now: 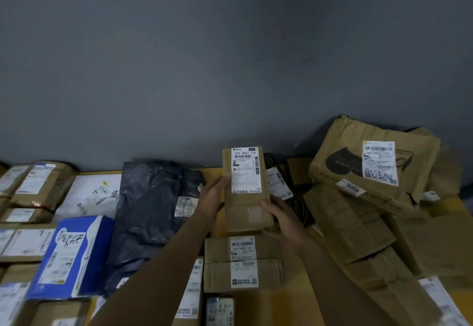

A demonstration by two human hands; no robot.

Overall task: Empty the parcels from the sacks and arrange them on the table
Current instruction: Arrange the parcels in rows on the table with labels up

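L hand (213,197) + R hand (284,220), both tight round 1 cardboard parcel (247,192) over table (213,173)

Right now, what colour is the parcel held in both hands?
The parcel is brown with a white label; head view.

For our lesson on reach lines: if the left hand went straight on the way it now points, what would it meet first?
The slim cardboard parcel it holds: the left hand points up and to the right, into the parcel's side. What lies beyond is unclear in depth.
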